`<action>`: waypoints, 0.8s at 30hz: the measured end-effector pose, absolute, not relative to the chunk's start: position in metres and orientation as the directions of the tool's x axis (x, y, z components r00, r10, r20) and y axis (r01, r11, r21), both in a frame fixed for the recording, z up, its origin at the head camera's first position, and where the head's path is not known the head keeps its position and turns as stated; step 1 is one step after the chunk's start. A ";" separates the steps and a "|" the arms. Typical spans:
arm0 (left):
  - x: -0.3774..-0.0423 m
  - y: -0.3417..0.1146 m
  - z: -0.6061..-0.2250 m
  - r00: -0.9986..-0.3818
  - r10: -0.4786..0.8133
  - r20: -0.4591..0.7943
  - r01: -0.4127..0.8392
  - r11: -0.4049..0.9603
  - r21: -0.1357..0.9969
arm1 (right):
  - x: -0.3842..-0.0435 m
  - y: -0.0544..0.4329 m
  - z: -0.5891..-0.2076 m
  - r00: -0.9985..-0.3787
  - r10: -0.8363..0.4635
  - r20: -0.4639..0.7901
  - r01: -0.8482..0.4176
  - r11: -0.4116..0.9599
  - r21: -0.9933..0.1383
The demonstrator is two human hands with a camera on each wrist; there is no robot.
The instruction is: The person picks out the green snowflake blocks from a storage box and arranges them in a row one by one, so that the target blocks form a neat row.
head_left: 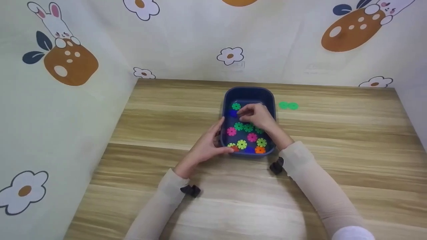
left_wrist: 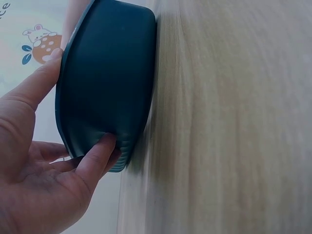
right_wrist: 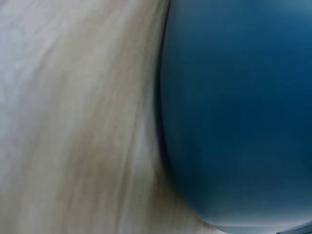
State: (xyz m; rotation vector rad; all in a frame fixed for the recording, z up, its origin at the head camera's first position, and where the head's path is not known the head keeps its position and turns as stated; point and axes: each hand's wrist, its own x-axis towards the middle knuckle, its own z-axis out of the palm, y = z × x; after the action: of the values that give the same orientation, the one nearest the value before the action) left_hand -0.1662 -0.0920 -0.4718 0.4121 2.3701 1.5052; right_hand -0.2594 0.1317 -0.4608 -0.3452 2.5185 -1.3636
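A dark blue plastic container (head_left: 248, 92) stands on the table with several snowflake-shaped plastic discs inside. My left hand (head_left: 208, 145) holds it at the near left, thumb on the near rim and fingers against the left side. The left wrist view shows that hand (left_wrist: 53, 170) gripping the rim and outer wall. Inside the container, my right hand (head_left: 257, 116) reaches down with bent fingers beside a blue disc (head_left: 233, 113); no disc shows between thumb and forefinger. Just above is a green disc (head_left: 236, 106). The right wrist view has only the outer wall (right_wrist: 239, 107) and wood.
Two joined green discs (head_left: 288, 105) lie on the wooden table (head_left: 166, 116) just right of the container. Pink (head_left: 252, 137), yellow (head_left: 242, 144) and orange (head_left: 260, 150) discs spread over the near part of the container. Patterned walls (head_left: 186, 43) border the table at back and sides.
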 end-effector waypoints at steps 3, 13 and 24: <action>-0.167 -0.093 -0.472 -0.916 0.390 -0.098 0.080 0.415 0.906 | -0.261 0.129 -0.463 -0.931 -0.341 -0.129 -0.088 0.553 -0.829; -0.167 -0.092 -0.471 -0.911 0.398 -0.104 0.054 0.366 0.929 | -0.262 0.126 -0.463 -0.910 -0.334 -0.247 -0.034 0.652 -0.758; -0.166 -0.092 -0.473 -0.911 0.403 -0.090 0.074 0.376 0.924 | -0.261 0.125 -0.465 -0.891 -0.389 -0.236 -0.134 0.720 -0.680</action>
State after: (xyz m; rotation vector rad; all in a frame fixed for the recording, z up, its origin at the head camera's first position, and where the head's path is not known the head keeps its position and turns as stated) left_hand -0.1662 -0.0916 -0.4731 0.4197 2.3392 1.5474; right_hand -0.2609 0.1248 -0.4653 -0.4055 2.5627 -0.9731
